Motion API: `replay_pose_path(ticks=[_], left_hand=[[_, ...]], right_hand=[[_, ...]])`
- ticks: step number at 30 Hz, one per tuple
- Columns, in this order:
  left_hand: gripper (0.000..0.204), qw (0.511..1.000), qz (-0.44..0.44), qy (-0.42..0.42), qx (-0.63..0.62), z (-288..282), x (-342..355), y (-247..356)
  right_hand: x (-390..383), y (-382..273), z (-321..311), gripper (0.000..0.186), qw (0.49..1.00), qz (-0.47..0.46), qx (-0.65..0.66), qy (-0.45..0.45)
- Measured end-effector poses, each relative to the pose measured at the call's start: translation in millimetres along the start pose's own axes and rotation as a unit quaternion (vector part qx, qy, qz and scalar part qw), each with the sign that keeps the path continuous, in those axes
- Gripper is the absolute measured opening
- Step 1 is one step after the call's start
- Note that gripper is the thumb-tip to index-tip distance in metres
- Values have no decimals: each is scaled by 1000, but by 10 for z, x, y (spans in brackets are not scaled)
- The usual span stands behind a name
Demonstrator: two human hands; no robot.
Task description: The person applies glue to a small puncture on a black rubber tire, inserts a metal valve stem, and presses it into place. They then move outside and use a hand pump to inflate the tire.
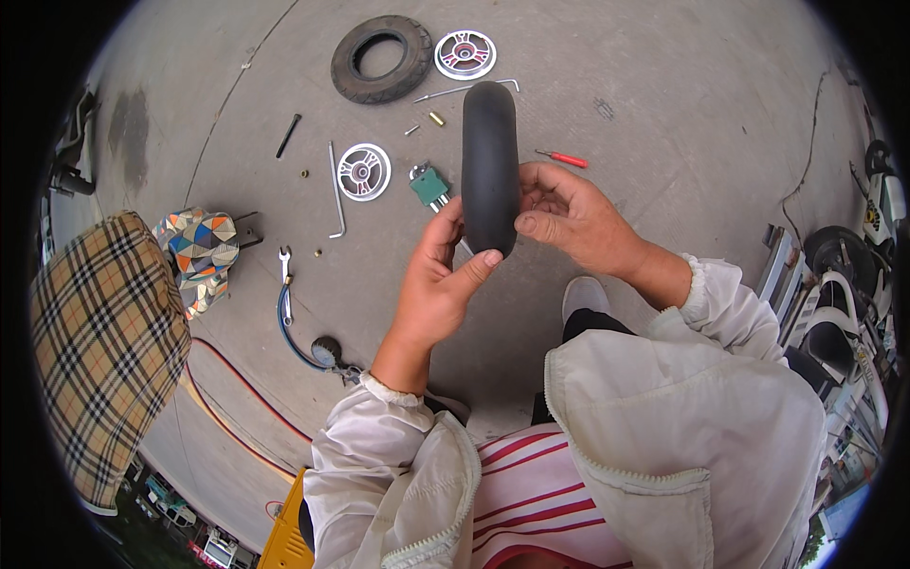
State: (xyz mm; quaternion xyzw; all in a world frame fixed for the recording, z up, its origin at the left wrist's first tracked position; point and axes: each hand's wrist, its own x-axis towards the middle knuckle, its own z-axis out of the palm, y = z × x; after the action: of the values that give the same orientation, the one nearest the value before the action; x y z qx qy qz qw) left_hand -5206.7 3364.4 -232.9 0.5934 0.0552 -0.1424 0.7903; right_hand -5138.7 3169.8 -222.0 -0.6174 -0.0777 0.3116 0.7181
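Note:
A smooth black inner tube (491, 161), rounded and seen edge-on, is held upright in front of me above the floor. My left hand (438, 275) grips its lower left side, the thumb lying along the bottom. On the other side, my right hand (573, 220) has its fingers curled and its thumb against the tube's right face. Just left of the tube, a green block with metal pins or keys (429, 187) lies on the floor. A worn tire (409, 71) and a silver wheel rim half (464, 55) lie farther off. Another rim half (364, 173) rests to the left.
Around lie a red-handled screwdriver (564, 158), L-shaped rods (335, 194), a black bolt (288, 136), a brass cylinder (436, 119) and a wrench (286, 284). An air hose gauge (326, 351) is at lower left, near a plaid cover (109, 341). Scooter parts (839, 332) stand at right.

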Motion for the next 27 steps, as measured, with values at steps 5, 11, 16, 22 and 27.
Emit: replay_pose_path(ticks=[5,11,16,22,27], left_hand=[[65,999,9,-13,51,8,-14,-57],[64,998,-4,-21,60,49,-27,-67],[65,983,47,29,175,93,-1,-47],[67,942,101,107,301,112,5,-23],[58,940,114,100,305,-113,35,-8]], right_hand=[[-4,-20,12,44,1000,8,28,0],[-11,-34,-8,44,999,23,-17,-28],[10,79,-6,47,993,49,108,-22],[-31,206,130,47,970,109,210,-49],[-25,180,181,39,971,138,181,-72]])
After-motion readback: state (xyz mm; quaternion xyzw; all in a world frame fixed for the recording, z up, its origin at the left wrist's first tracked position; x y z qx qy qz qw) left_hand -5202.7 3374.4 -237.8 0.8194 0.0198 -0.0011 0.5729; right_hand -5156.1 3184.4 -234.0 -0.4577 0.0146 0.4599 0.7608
